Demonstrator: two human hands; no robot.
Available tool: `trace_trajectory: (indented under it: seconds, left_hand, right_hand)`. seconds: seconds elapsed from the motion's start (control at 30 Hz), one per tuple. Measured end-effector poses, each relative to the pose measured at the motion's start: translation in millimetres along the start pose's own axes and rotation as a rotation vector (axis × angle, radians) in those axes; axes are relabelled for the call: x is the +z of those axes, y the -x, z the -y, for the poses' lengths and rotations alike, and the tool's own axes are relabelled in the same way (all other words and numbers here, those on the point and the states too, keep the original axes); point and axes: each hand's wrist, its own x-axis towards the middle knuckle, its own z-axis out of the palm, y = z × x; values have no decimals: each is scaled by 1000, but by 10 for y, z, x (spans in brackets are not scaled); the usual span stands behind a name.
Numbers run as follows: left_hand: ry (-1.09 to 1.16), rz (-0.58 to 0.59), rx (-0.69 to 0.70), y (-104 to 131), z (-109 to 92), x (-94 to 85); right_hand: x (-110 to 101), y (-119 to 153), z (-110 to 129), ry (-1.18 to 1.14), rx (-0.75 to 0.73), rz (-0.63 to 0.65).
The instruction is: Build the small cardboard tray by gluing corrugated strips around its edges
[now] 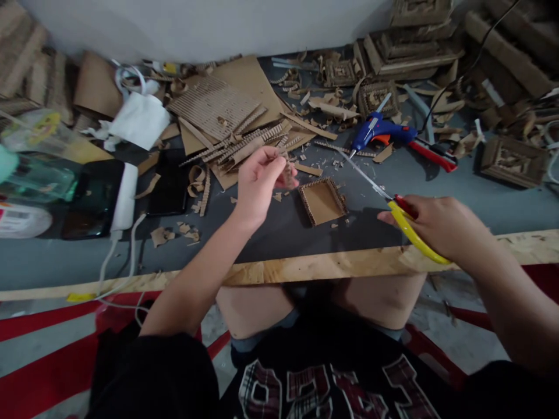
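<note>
Between the thumb and fingers of my left hand is a short strip of corrugated cardboard, raised over the table. My right hand grips a pair of scissors with yellow and red handles. Their blades point up and left, and appear closed or nearly so. On the table between my hands lies a small square cardboard tray with ridged corrugated walls. Beyond the scissors rests a blue glue gun with a glue stick in its back.
Corrugated sheets and loose strips cover the table's back middle. Stacked cardboard frames stand at the back right, near a red-handled tool. Leftward are a phone, a tissue roll and a plastic bottle. A wooden edge runs along the front.
</note>
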Motion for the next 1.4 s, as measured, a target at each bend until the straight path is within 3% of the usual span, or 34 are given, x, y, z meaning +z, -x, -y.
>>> trace_trajectory:
  seconds: [0.07, 0.17, 0.27, 0.37, 0.43, 0.53, 0.57, 0.63, 0.7, 0.83, 1.0, 1.13, 1.2, 1.3, 1.4]
  left_hand:
    - [-120, 41, 65, -65, -70, -28]
    - [-397, 181, 205, -133, -130, 20]
    - [-737, 308, 306, -186, -93, 62]
    - [-922, 336, 320, -228, 14, 41]
    - [-939, 314, 325, -234, 81, 20]
    - [-897, 267, 345, -201, 129, 25]
    - [-871, 256, 342, -186, 133, 35]
    - [-795, 231, 325, -156, 139, 55]
    - [-691, 200, 314, -133, 153, 63]
    - [-544, 184, 350, -103, 210, 35]
    - [-555, 257, 371, -142, 245, -26]
    - [-816, 275, 261, -182, 227, -91]
    - [-908, 342, 197, -178, 218, -113]
    - [-882, 461, 165, -162, 214, -122]
    - [-781, 484, 156, -167, 231, -130]
  right_hand:
    - [13, -87, -182, 151, 78, -82]
    - [78, -236, -376, 184, 127, -177]
    - [52, -326, -464, 261, 233, -69]
    - [-92, -311, -489, 291, 175, 106]
    - [-199, -264, -459, 347, 177, 135]
    - [-302, -228, -266, 420, 243, 15]
    - [-312, -243, -154, 353, 142, -32]
    - [-288, -314, 126, -22, -215, -163]
    - [-209, -421, 426, -279, -451, -292]
    - [4, -615, 807, -266, -545, -407]
    - [174, -791, 741, -305, -525, -392]
    - [297, -943, 579, -359, -581, -342]
    - [349, -970, 544, -361, -591, -321]
    - [392, -941, 556, -361, -537, -334]
    - [404, -896, 595, -373, -484, -360]
